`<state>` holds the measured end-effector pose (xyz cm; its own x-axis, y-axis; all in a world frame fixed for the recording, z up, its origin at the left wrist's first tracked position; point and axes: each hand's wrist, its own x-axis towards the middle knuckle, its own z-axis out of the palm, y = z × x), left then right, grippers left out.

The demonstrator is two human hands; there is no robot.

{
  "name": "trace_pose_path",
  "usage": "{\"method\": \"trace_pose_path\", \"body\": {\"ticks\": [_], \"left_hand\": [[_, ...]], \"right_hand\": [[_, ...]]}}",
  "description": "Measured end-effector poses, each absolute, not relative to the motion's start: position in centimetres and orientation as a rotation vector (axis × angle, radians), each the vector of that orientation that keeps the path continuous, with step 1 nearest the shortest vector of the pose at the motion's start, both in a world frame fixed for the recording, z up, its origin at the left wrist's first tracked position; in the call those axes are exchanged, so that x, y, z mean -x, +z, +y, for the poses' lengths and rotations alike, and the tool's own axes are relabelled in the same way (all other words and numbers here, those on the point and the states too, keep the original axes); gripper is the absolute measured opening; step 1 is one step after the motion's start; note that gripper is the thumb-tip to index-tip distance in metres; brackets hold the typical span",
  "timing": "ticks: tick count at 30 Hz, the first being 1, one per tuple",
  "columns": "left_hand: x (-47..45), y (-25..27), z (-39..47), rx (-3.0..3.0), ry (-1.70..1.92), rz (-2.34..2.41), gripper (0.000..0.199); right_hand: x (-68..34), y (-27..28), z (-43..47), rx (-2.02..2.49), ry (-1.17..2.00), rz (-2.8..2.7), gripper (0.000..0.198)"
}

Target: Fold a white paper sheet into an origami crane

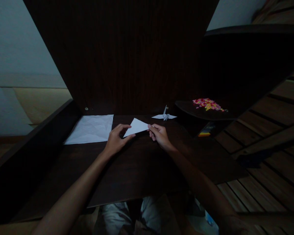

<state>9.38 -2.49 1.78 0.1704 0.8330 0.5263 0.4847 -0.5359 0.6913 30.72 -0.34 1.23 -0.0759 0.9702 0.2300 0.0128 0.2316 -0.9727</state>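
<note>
A white sheet of paper folded into a triangle (136,126) is held just above the dark desk. My left hand (118,137) grips its left corner, thumb below and fingers above. At the right corner, my right hand (159,134) pinches the paper between thumb and curled fingers. Beyond my right hand stands a white origami crane (165,116) with its wings spread. To the left of my left hand lies a creased stack of white paper (91,129).
The dark wooden desk (127,173) has a raised side panel (31,137) on the left and a tall back panel (127,58). On a curved shelf (186,107) at the right sits a heap of small colourful pieces (208,103). Slatted wood (257,192) lies further right.
</note>
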Motion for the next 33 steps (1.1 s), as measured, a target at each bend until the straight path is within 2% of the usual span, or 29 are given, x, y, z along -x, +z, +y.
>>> {"method": "trace_pose_path", "body": {"ticks": [10,16,18,26,33], "left_hand": [[-9.5,2.2,-2.6,-2.054,1.373,1.239,0.034],[-9.4,2.3,-2.6,-1.962,1.398,1.266,0.027],[-9.4,2.4,-2.7,-1.875,1.396,1.294,0.026],[-9.6,1.9,-2.4,-1.594,1.378,1.274,0.036],[-9.9,1.6,-2.5,-1.523,1.313,1.104,0.046]], "right_hand": [[-30.9,1.1,-0.3,0.991,1.175,-1.430,0.034],[-31.1,0.6,-0.1,0.938,1.368,-1.403,0.064],[-31.2,0.5,0.1,0.937,1.399,-1.380,0.066],[-30.5,0.9,-0.5,0.925,1.368,-1.444,0.037],[-29.3,0.6,-1.1,0.841,1.310,-1.379,0.039]]}}
